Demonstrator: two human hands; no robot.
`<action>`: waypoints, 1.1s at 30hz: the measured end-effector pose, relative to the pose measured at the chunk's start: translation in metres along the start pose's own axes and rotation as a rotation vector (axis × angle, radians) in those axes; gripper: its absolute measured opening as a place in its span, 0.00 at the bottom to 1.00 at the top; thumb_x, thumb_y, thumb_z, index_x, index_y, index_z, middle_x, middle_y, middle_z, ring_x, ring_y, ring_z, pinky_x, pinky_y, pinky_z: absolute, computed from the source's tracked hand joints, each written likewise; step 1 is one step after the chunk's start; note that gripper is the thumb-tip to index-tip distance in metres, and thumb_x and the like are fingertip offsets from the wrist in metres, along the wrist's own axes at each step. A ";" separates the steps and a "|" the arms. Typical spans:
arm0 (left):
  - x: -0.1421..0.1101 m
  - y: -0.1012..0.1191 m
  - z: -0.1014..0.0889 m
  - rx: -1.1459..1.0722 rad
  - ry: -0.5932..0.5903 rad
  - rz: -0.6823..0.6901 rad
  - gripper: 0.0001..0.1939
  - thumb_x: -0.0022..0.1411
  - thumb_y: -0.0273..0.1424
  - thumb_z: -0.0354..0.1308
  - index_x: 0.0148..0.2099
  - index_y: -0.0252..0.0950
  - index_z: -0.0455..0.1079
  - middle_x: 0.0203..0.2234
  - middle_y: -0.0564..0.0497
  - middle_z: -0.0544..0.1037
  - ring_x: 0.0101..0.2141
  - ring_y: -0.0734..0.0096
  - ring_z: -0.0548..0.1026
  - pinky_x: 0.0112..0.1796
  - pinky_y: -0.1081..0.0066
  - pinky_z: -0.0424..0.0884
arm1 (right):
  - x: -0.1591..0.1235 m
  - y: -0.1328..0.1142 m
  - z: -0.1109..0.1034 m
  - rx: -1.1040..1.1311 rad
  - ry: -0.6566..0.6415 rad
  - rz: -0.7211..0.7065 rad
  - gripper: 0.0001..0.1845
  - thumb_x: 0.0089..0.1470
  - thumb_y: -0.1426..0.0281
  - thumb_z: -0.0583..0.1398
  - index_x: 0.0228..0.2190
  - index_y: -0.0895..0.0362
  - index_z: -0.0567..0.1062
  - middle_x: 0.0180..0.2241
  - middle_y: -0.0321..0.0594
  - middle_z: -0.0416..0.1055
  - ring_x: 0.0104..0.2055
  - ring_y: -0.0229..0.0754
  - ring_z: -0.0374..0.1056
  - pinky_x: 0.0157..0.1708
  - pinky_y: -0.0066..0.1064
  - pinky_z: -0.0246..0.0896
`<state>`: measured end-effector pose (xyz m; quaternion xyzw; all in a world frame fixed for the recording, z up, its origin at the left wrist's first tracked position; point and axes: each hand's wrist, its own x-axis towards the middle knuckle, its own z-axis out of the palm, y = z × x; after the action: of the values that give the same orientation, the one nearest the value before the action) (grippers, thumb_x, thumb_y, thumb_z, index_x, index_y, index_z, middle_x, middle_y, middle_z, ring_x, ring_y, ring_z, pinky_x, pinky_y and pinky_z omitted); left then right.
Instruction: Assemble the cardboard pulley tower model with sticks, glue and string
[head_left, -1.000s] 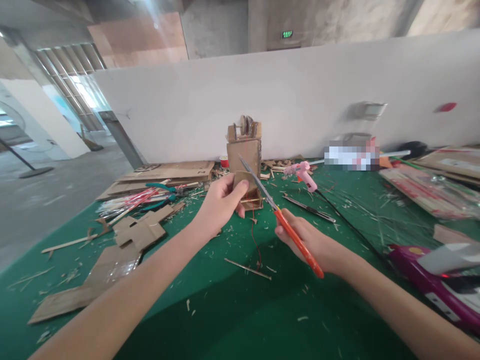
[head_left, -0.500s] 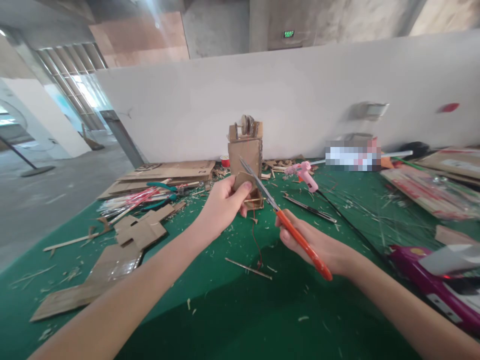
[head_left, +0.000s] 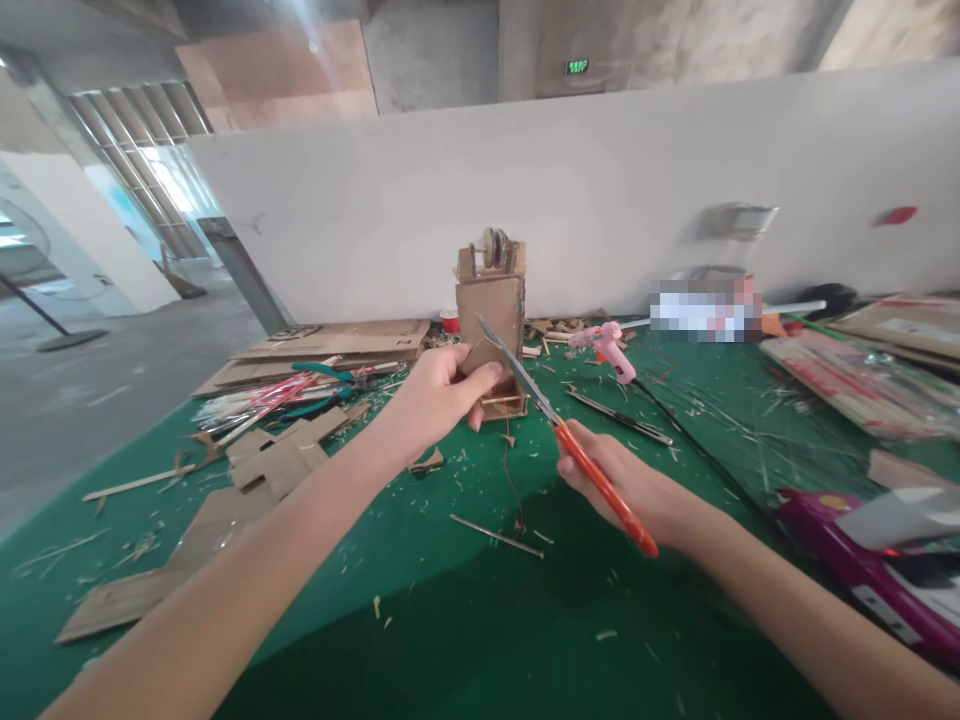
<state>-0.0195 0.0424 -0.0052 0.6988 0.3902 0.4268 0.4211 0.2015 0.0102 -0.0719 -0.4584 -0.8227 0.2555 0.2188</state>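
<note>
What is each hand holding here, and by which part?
The left hand pinches a cardboard piece by its lower edge, thumb in front. The right hand holds scissors by the orange handles.

Shifts left hand slightly toward the desk's left edge, baring the curled scrap below the wrist and covering more flat cardboard; slants the small cardboard piece more than a second ago.
</note>
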 end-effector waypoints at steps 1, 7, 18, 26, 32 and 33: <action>0.000 -0.001 0.002 -0.070 0.028 -0.012 0.09 0.60 0.35 0.57 0.31 0.35 0.66 0.21 0.54 0.65 0.16 0.82 0.63 0.18 0.76 0.60 | 0.000 0.000 0.001 0.002 0.009 -0.002 0.19 0.61 0.51 0.45 0.29 0.53 0.57 0.25 0.34 0.60 0.25 0.36 0.55 0.27 0.33 0.55; -0.001 -0.005 0.015 -0.335 0.089 -0.011 0.11 0.60 0.34 0.58 0.28 0.35 0.63 0.20 0.57 0.58 0.18 0.83 0.59 0.18 0.77 0.59 | -0.003 -0.009 -0.003 0.056 -0.006 0.007 0.20 0.60 0.49 0.44 0.31 0.53 0.56 0.26 0.33 0.58 0.26 0.36 0.54 0.29 0.34 0.57; -0.001 0.000 0.005 -0.025 0.009 0.015 0.09 0.63 0.34 0.54 0.31 0.35 0.63 0.22 0.56 0.64 0.16 0.83 0.64 0.20 0.76 0.60 | -0.002 -0.006 -0.003 0.052 -0.017 0.031 0.19 0.61 0.51 0.45 0.29 0.53 0.56 0.25 0.33 0.58 0.26 0.35 0.53 0.28 0.33 0.55; 0.001 -0.005 0.002 0.062 0.006 0.008 0.09 0.64 0.35 0.51 0.33 0.37 0.60 0.21 0.55 0.66 0.16 0.81 0.63 0.18 0.76 0.60 | -0.003 -0.004 -0.003 0.077 -0.021 0.012 0.19 0.60 0.51 0.46 0.30 0.53 0.57 0.26 0.32 0.57 0.26 0.35 0.53 0.28 0.32 0.55; 0.000 -0.003 0.007 -0.158 -0.009 -0.022 0.10 0.63 0.34 0.53 0.30 0.37 0.57 0.21 0.55 0.65 0.16 0.82 0.61 0.15 0.77 0.57 | -0.005 -0.005 -0.007 0.126 -0.065 -0.027 0.22 0.59 0.48 0.44 0.36 0.54 0.60 0.30 0.35 0.57 0.30 0.38 0.54 0.33 0.35 0.59; 0.000 -0.003 0.008 -0.188 -0.001 -0.028 0.10 0.62 0.34 0.54 0.30 0.37 0.57 0.21 0.55 0.64 0.16 0.82 0.61 0.15 0.77 0.56 | -0.006 -0.005 -0.008 0.131 -0.071 -0.027 0.23 0.59 0.48 0.44 0.38 0.54 0.60 0.31 0.36 0.57 0.31 0.38 0.55 0.33 0.36 0.59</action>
<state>-0.0132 0.0412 -0.0104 0.6506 0.3581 0.4554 0.4910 0.2056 0.0047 -0.0630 -0.4227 -0.8175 0.3217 0.2225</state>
